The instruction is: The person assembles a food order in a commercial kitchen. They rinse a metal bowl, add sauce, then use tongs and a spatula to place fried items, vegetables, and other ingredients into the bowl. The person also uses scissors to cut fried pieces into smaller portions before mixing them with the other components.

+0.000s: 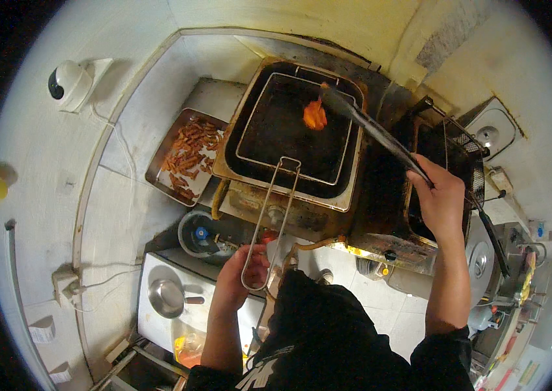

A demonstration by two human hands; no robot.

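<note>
A long pair of dark tongs (383, 137) is in my right hand (441, 195), its fingers closed round the near end. At the far tip hangs an orange-red coated piece of food (315, 115), over the square wire fryer basket (244, 124). The basket sits in the fryer's dark vat (352, 171); its contents are too dark to make out. The basket's long wire handle (269, 208) reaches back towards me. My left hand (242, 274) is at the looped end of this handle, fingers curled against the wire.
Left of the fryer, a metal tray (158, 159) holds many brown fried strips. A second fryer (419, 215) stands on the right with a mesh basket (478, 176). Below left are a round bucket (188, 244) and a small saucepan (166, 298) on a white surface.
</note>
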